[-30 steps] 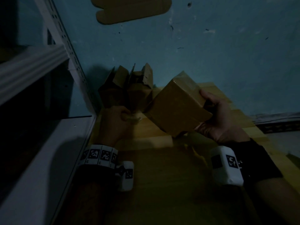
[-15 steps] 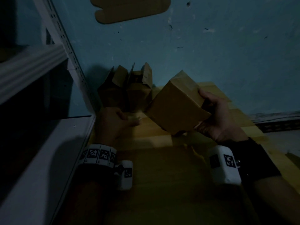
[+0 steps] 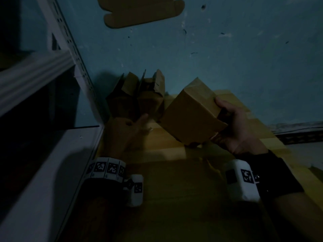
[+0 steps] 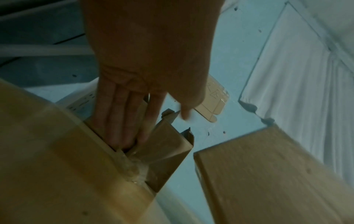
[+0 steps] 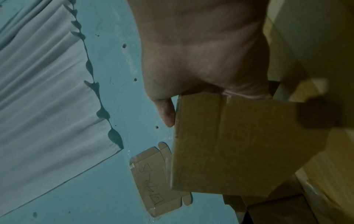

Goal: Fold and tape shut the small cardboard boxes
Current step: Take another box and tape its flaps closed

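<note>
My right hand [image 3: 234, 126] grips a closed brown cardboard box [image 3: 190, 116] tilted above the wooden table [image 3: 174, 180]; in the right wrist view the thumb [image 5: 166, 113] lies along the side of that box [image 5: 239, 144]. Two open boxes [image 3: 138, 98] with raised flaps stand against the blue wall at the back left. My left hand [image 3: 136, 123] reaches to them with nothing in it. In the left wrist view its straight fingers [image 4: 124, 121] slide in beside an open box [image 4: 168, 151]. A clear crumpled bit [image 4: 138, 171] lies at that box's base.
A white metal shelf unit [image 3: 43, 172] runs along the left, its slotted upright [image 3: 75, 55] close to the open boxes. A flat cardboard piece [image 3: 139, 11] with writing is taped to the wall [image 3: 227, 58]. A pale curtain [image 5: 44, 98] hangs beside it.
My left hand uncurled from a loose fist and stretched forward to the open boxes. The right hand tilted the closed box slightly and kept hold of it.
</note>
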The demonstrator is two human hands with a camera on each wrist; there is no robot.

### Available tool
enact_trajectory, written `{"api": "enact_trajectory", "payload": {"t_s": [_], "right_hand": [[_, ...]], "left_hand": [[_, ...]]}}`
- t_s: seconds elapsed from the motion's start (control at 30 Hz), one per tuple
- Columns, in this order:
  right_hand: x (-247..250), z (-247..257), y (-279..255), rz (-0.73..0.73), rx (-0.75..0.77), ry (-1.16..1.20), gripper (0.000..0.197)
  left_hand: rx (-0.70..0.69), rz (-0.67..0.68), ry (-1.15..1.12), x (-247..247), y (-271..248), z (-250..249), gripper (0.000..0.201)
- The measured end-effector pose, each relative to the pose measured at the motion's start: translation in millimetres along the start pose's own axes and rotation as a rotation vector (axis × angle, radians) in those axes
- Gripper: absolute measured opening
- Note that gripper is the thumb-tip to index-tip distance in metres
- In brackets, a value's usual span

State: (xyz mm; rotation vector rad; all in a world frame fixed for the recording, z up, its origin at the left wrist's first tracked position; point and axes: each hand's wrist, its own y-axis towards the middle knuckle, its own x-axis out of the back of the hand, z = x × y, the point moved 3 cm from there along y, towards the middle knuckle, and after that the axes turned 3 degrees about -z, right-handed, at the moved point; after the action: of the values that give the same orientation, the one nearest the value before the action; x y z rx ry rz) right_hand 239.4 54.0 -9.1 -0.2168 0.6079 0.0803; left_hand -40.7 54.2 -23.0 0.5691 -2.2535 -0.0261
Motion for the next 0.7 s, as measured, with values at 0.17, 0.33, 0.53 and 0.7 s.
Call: {"api": "enact_trajectory", "payload": {"t_s": [0.17, 0.33, 0.53, 0.7], "right_hand": [[0, 0, -3, 0.015, -0.002, 0.002, 0.03], [-2, 1, -4, 0.0, 0.0, 0.0, 0.032], [-4, 1, -4, -0.027, -0.001, -0.008, 0.029], [-10, 4, -6, -0.018, -0.034, 0.049, 0.033]], "left_hand": [[-0.224, 0.104, -0.037, -5, 2, 6, 0.015], [-0.29, 0.079, -0.113, -1, 2, 4, 0.026], [-0.451, -0.048, -0.097, 5, -7, -20, 0.026], [-0.527, -0.019, -0.404, 7, -28, -61, 0.07]]}}
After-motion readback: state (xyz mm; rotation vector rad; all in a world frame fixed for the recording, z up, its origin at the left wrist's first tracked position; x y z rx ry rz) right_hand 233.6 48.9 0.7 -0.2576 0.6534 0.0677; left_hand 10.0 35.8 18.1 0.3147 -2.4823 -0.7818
